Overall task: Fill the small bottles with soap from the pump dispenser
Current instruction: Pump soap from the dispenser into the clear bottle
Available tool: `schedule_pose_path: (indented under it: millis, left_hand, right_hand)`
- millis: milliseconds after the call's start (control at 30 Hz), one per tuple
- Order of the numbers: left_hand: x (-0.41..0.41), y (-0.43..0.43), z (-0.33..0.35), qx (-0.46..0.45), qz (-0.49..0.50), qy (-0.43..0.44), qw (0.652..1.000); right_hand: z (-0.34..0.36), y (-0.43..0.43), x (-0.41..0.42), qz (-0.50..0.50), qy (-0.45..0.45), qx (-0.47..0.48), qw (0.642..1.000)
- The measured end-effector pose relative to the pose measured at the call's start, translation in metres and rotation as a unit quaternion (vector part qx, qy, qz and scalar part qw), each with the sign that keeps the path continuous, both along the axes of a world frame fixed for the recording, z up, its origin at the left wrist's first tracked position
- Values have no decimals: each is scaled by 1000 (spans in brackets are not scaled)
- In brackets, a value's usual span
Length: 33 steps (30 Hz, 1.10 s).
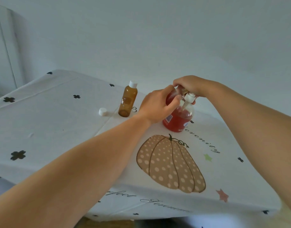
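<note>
Me, bare-armed.
My left forearm and right forearm are uncovered to the frame's edge; left hand and right hand bare too.

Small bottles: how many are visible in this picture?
2. A capped bottle stands on the table, left of the dispenser. The left hand holds a second bottle at its spout, partly hidden.

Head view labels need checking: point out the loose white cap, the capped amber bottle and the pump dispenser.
loose white cap (103, 111): head view, its top.
capped amber bottle (127, 101): head view, middle of its body.
pump dispenser (177, 122): head view, red lower body.
</note>
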<state>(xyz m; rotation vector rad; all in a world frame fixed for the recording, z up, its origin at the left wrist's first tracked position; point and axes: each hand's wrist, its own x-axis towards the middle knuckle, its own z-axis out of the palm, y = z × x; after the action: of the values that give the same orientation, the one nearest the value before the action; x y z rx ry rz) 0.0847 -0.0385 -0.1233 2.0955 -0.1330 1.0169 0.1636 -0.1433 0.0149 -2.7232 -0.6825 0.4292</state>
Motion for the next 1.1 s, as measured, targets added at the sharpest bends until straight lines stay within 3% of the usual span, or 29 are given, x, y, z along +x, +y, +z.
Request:
schedule_pose_path:
  millis: [233, 567, 767, 1100]
  left_hand:
    - [0, 0, 1, -7, -8, -6, 1000]
    - [1, 1, -1, 0, -1, -2, 1000]
    - [0, 0, 1, -7, -10, 3, 1000]
    - [-2, -2, 2, -7, 1, 8, 1000]
  right_hand:
    - [7, 0, 1, 12, 35, -7, 999]
    - [-1, 2, 7, 16, 9, -10, 1000]
    - [7, 0, 6, 27, 59, -15, 998]
    - [4, 1, -3, 9, -16, -1, 1000]
